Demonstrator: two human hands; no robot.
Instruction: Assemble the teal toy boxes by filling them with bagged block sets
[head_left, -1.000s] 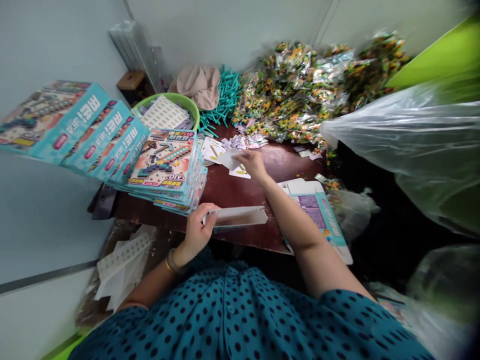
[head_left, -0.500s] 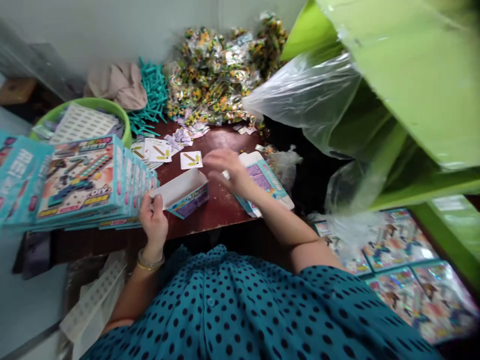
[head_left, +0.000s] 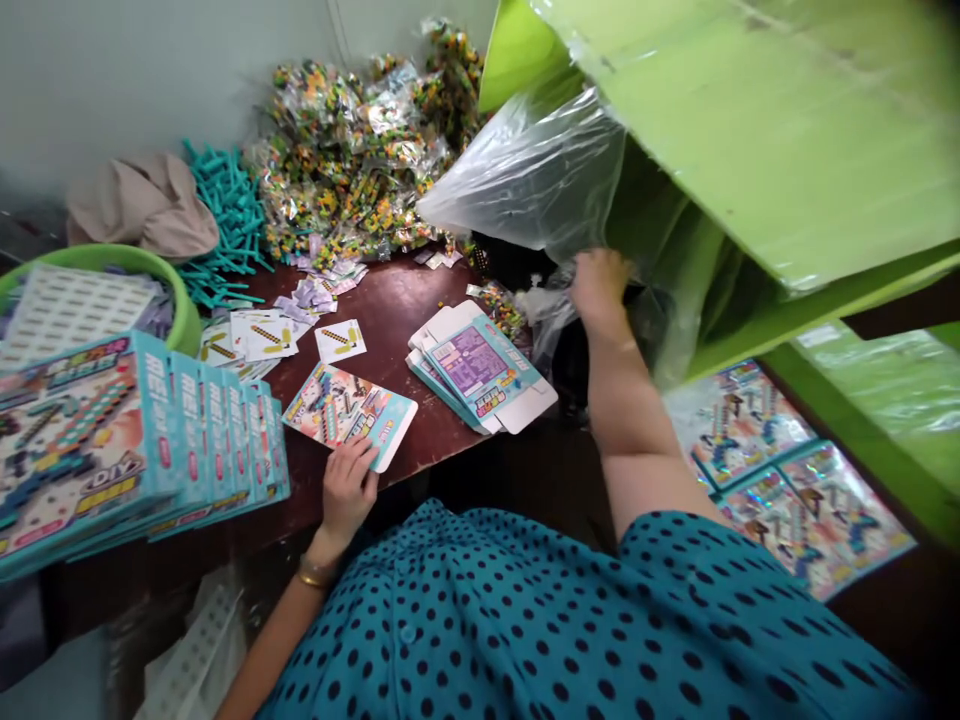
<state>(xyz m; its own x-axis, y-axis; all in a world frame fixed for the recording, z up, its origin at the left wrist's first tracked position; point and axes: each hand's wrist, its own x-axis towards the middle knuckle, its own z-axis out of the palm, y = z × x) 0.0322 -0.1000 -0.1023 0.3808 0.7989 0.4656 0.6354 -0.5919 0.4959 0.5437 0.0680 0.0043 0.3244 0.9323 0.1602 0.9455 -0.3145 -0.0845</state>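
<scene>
A small printed box [head_left: 352,405] lies flat on the dark red table, its picture side up. Over its near edge is my left hand [head_left: 349,487], the fingers on top, gripping it there. My right hand [head_left: 600,285] reaches to the clear plastic bag [head_left: 525,175] at the opening of the green bin. Its fingers bend down, and the tips are hidden. Between the hands sit flattened, unfolded boxes [head_left: 476,365] in a small stack, purple panel up. A picture card [head_left: 340,342] lies just behind the box, beside more cards [head_left: 259,335].
Stacked finished boxes [head_left: 202,430] stand at the left, before a green basket [head_left: 187,310]. Behind lie teal sticks [head_left: 225,220] and piled bags of coloured pieces [head_left: 360,160]. A large green bin panel [head_left: 750,130] overhangs the right, above more boxes [head_left: 810,500].
The box, held up with its open side showing, now lies flat on the table under my left hand. My right hand has moved right to the plastic bag. The view has shifted right.
</scene>
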